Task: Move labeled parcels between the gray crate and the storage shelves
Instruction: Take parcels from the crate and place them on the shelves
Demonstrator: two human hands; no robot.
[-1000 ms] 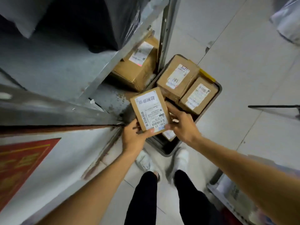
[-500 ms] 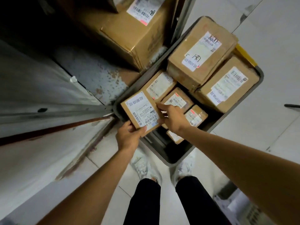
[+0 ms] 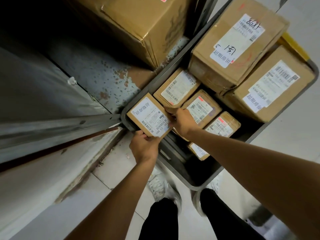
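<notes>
Both hands hold one small parcel (image 3: 148, 115), label up: the left hand (image 3: 144, 147) grips its six o'clock edge with the fingers curled underneath, and the right hand (image 3: 181, 121) pinches its three o'clock edge with bent fingers. It hovers over the nine o'clock corner of the gray crate (image 3: 180, 172), overlapping the rim, with the rusty bottom shelf (image 3: 97, 75) just beside it at ten o'clock. Whether it is entering or leaving the crate cannot be told from this view. Either way, the step looks like getting it across that rim cleanly. To do it well, keep the parcel level with the label facing up so it stays readable, and lift it clear of the rim rather than dragging it over the edge. If it goes into the crate, the open dark gap at five o'clock of the parcel seems the better landing place, since another labeled parcel (image 3: 176, 87) lies touching or nearly touching at one o'clock and two large boxes (image 3: 237, 44) crowd the far end. If it goes to the shelf, slide it in flat, below and clear of the big carton (image 3: 147, 26) at twelve o'clock. Release the right hand last, once the parcel rests fully.
</notes>
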